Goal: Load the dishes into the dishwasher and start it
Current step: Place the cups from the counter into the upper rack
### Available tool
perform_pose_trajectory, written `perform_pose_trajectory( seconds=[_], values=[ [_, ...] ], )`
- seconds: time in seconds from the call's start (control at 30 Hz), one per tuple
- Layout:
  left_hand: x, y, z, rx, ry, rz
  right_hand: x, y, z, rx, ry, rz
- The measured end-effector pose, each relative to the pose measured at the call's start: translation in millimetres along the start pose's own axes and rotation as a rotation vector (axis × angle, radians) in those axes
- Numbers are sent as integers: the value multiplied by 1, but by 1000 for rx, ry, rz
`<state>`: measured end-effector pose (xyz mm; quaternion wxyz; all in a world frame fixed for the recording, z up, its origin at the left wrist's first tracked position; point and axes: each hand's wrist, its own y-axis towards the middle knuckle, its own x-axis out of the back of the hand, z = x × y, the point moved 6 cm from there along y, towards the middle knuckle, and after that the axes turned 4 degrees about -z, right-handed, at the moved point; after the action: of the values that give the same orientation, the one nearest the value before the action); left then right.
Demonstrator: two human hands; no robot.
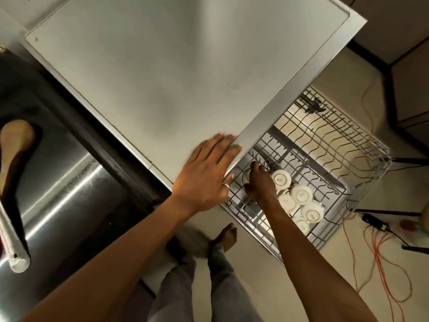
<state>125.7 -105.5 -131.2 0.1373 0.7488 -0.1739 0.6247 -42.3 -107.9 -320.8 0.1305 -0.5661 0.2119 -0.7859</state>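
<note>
Dishes (301,194), a cluster of small white bowls, sit in the pulled-out rack (336,140) of the dishwasher, below the desk edge and right of centre.

Far left we see the steel sink (69,182) with a wooden utensil (16,140) lying in it and a faucet spout (11,240) over it. Next comes the grey desk (162,77). The left grip (204,173) lies flat on its front edge, fingers straight and apart, holding nothing; we read it as a brace while leaning down.

Just right of it, the right grip (260,182) reaches down into the rack with its fingers curled over a further bowl (245,175). That bowl is mostly hidden, so we judge the grip clamped on it rather than see it plainly. Beyond the rack, orange cables (380,263) trail across the floor.

We take the step in hand to be seating this bowl at the head of the row. To do it well, we would tip it mouth down between the wires, close to its neighbour without knocking it, and let go only once it rests steady.

The seated bowls point base up, mouths down. Being round, each has no long axis of its own; their row runs diagonally, from upper left to lower right, along the rack's near side.
</note>
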Motion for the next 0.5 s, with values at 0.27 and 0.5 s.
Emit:
perform_pose_trajectory(
  seconds=[0.27,0.5],
  values=[
    [1,0,0,16,-11,-11,-23,12,0,-51,47,-23],
    [0,-1,0,12,-4,-1,-31,13,-16,-69,110,41]
  ],
)
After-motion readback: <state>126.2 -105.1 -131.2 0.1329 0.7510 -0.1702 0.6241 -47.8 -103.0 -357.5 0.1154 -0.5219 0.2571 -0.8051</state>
